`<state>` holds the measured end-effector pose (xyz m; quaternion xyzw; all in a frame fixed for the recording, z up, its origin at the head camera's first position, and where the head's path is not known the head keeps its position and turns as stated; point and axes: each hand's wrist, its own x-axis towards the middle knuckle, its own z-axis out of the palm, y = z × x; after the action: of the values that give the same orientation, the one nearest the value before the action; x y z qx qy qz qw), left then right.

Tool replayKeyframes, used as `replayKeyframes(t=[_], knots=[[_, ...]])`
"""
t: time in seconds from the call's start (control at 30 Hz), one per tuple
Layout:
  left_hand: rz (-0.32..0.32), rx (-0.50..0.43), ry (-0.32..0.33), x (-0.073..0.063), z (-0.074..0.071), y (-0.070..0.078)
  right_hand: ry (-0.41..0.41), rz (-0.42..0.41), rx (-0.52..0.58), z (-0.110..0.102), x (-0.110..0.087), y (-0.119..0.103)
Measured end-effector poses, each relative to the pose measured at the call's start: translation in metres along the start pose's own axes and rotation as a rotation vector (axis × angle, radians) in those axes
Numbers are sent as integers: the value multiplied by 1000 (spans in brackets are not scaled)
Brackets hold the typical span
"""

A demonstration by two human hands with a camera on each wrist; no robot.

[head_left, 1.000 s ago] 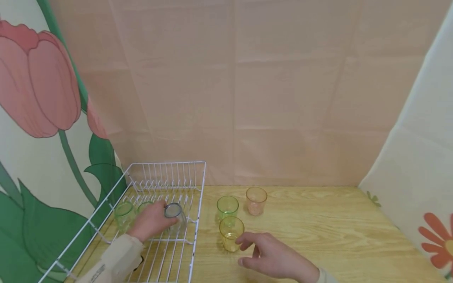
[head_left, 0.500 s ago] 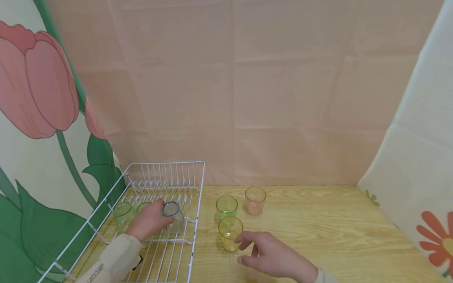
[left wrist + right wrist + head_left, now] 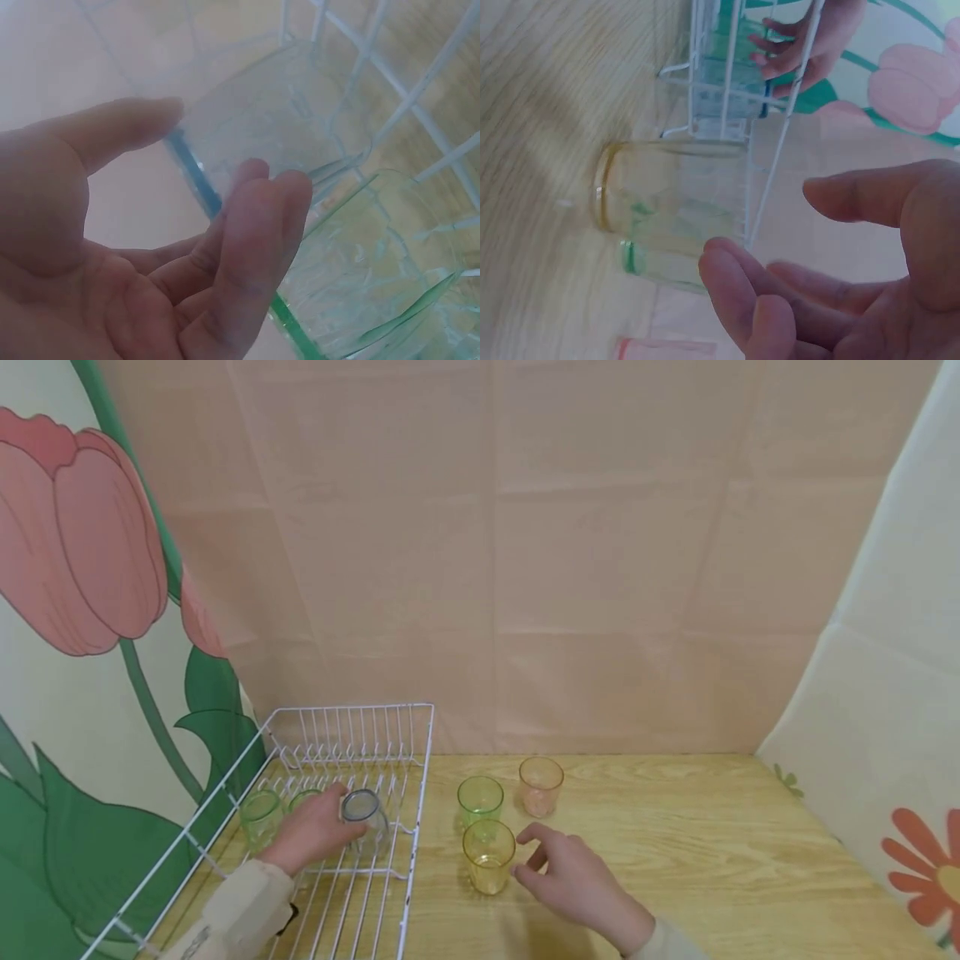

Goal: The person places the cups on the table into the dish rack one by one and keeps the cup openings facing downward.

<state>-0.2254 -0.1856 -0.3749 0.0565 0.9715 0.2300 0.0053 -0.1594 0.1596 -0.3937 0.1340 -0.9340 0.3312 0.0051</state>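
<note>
My left hand (image 3: 318,827) holds a clear blue-tinted glass (image 3: 262,120) by its thick coloured base, thumb on one side and fingertips on the other. This glass is upside down in the white wire dish rack (image 3: 408,860). Beside it a green glass (image 3: 367,262) is partly hidden behind the hand; another green glass (image 3: 262,818) stands inverted further left. My right hand (image 3: 573,877) is loosely bent and holds nothing, just right of an upright yellow glass (image 3: 487,860) on the table. In the right wrist view a gap shows between its thumb and fingers.
Behind the yellow glass stand an upright green glass (image 3: 480,797) and a pink-orange glass (image 3: 542,785). The wood-grain table (image 3: 712,835) extends to the right. A plain cloth (image 3: 585,568) hangs at the back, with flower-printed cloths at both sides.
My right hand has drawn slightly away to the right from the yellow glass, its index finger lifting off the rim area. The left hand stays almost still at the blue-tinted glass.
</note>
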Motion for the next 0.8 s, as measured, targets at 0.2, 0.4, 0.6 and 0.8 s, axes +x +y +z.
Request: replayKeyframes(t=[0.2, 0.4, 0.6, 0.8], knots=[[-16, -47, -58, -15, -13, 11, 19, 66, 31, 8, 6, 10], [133, -210, -86, -51, -26, 45, -16, 60, 97, 17, 11, 21], [324, -182, -138, -86, -21, 75, -28, 38, 118, 22, 16, 24], [434, -141, -326, -102, 2, 98, -70, 42, 189, 24, 22, 24]])
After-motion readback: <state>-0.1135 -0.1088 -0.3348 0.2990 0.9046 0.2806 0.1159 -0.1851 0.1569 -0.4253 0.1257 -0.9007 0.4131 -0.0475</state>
